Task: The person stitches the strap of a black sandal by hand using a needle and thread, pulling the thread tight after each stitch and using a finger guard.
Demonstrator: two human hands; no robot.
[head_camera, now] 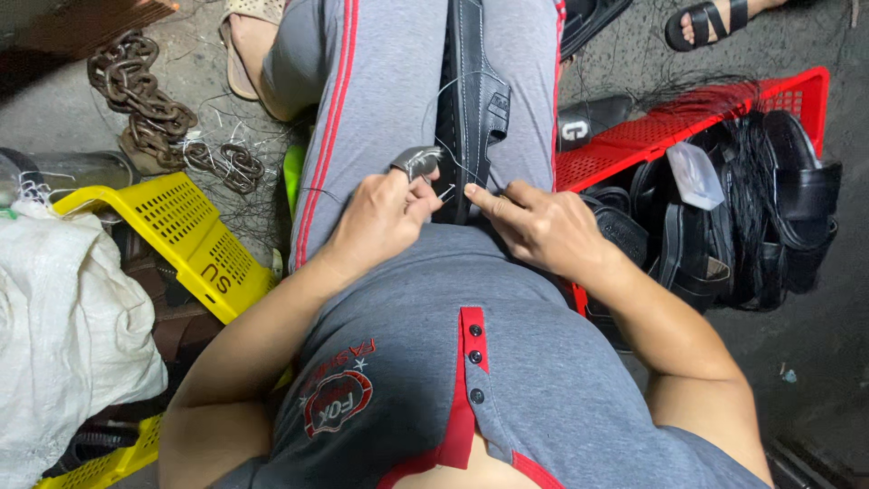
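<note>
A black sandal lies lengthwise between my knees on my grey trousers with red stripes. My left hand sits at the sandal's near end, a metal thimble-like cap on one finger, pinching what looks like a thin needle or thread. My right hand presses its fingers against the sandal's near edge from the right. Thin thread runs up from the sandal's strap.
A red plastic crate at right holds several black sandals and a small clear plastic piece. A yellow crate and white sack lie left. A rusty chain rests on the concrete floor. Another person's sandalled foot is top right.
</note>
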